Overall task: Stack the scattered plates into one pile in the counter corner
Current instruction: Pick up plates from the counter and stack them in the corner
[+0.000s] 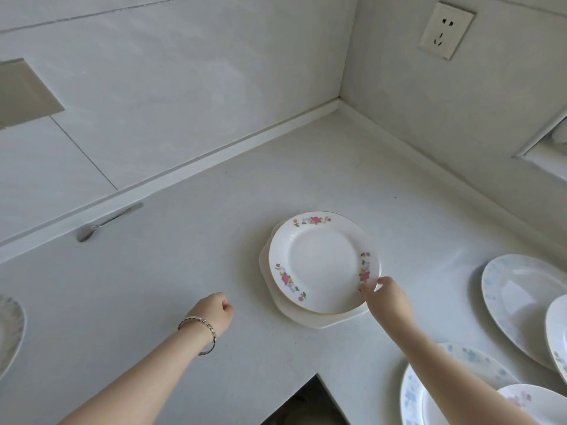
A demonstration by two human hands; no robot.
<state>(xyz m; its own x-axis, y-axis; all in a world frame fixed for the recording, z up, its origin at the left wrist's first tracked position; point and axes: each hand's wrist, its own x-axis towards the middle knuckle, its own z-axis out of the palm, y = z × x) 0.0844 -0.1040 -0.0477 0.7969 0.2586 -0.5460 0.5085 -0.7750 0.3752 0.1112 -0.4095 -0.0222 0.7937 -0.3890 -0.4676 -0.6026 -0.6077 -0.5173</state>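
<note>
Right hand (388, 299) on the floral plate (322, 262); pile sits short of the counter corner (337, 104).

Nearest, to the right of the floral plate, blue-patterned plates (518, 302) lie loose, some overlapping. Nearer and left of it, the left hand (214, 311) is curled into a fist around nothing, with a bracelet (199, 328) at the wrist. The right hand pinches the plate's near right rim. The floral plate rests off-centre on a plain white plate (319, 321) on the counter (184, 271). Far left, another plate (9, 329) is cut by the frame edge. Beyond and left lies a metal spoon (104, 223). The corner is well beyond, with a wall socket (446, 30) above.
</note>
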